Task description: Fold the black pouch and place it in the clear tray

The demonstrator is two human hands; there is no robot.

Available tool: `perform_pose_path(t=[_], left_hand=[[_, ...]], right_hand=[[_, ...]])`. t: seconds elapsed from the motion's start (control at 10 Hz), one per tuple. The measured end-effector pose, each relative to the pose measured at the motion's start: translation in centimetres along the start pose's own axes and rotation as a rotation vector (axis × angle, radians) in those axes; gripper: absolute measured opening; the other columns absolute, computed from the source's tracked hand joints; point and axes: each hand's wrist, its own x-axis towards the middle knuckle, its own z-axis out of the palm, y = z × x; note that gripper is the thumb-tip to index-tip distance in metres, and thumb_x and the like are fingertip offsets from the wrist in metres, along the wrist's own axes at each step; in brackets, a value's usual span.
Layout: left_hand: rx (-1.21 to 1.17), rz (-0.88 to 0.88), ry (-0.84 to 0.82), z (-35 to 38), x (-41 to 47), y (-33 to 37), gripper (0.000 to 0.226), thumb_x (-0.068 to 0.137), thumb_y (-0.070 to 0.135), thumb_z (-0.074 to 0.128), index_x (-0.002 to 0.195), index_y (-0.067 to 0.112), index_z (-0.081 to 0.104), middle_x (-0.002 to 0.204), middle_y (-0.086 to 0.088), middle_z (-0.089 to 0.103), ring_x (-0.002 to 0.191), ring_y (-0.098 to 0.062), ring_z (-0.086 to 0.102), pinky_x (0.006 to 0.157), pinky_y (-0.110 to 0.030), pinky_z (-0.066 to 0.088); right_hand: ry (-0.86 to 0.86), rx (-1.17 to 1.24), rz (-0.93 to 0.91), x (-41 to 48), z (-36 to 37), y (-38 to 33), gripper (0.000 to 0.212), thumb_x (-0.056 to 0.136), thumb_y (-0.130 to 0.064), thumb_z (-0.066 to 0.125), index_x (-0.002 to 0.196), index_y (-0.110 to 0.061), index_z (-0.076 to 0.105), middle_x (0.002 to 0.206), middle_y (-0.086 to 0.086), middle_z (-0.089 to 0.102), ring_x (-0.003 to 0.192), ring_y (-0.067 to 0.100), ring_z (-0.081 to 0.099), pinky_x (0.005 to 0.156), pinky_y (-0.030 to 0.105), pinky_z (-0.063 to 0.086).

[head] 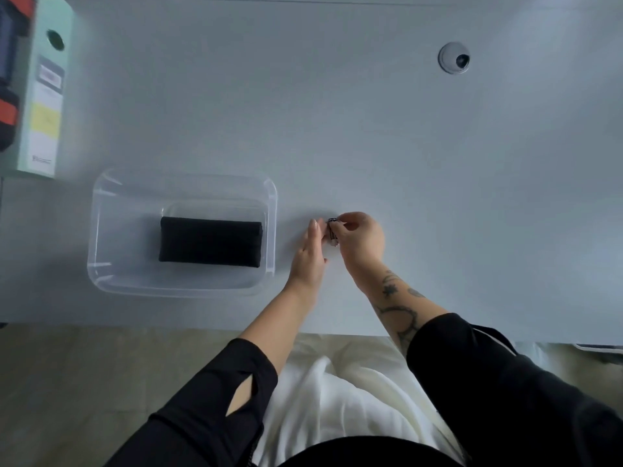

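Note:
The black pouch (210, 242) lies folded flat inside the clear tray (101, 230), toward its right side. Both hands are over the table to the right of the tray, apart from it. My left hand (312, 256) is held edge-on with its fingers straight and together, touching a small dark metallic object (332, 232). My right hand (359, 239) pinches the top of that small object between thumb and fingertips. What the object is cannot be made out.
A pale green box file (42, 96) stands at the far left beside dark and orange items (8, 109). A round cable grommet (454, 58) sits in the white table at the back right. The table's front edge (168, 326) runs just below the tray.

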Motion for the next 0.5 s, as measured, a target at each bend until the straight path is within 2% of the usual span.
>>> perform_pose_path(t=[0.2,0.3,0.4,0.5], left_hand=[[0.023,0.005,-0.002,0.12,0.34,-0.02,0.058,0.097,0.05,0.02,0.143,0.021,0.04,0.14,0.006,0.049,0.122,-0.008,0.045,0.095,-0.032,0.037],[0.045,0.015,0.014,0.14,0.41,0.15,0.055,0.098,0.049,0.019,0.139,0.022,0.044,0.125,0.01,0.053,0.115,-0.008,0.048,0.093,-0.032,0.037],[0.048,0.029,0.007,-0.06,0.69,0.02,0.056,0.098,0.048,0.019,0.141,0.02,0.042,0.128,0.011,0.05,0.118,-0.008,0.047,0.092,-0.031,0.036],[0.072,0.017,0.022,-0.15,0.8,0.05,0.057,0.097,0.049,0.021,0.14,0.017,0.042,0.137,0.006,0.05,0.126,-0.011,0.045,0.107,-0.037,0.035]], right_hand=[[-0.024,-0.028,-0.001,0.14,-0.65,-0.17,0.024,0.088,-0.023,0.052,0.1,-0.008,0.067,0.078,-0.001,0.066,0.062,0.009,0.055,0.05,0.016,0.037],[-0.026,-0.02,0.028,0.15,-0.65,-0.47,0.038,0.091,-0.027,0.042,0.092,0.001,0.067,0.084,0.014,0.073,0.07,0.027,0.065,0.056,0.028,0.043],[-0.019,0.012,0.035,0.52,-0.34,-0.1,0.045,0.09,-0.031,0.037,0.088,0.004,0.065,0.091,0.021,0.073,0.087,0.038,0.068,0.073,0.043,0.053],[-0.003,0.016,0.062,0.61,-0.59,-0.04,0.048,0.09,-0.034,0.035,0.083,0.005,0.063,0.094,0.024,0.072,0.09,0.04,0.067,0.075,0.047,0.053]])
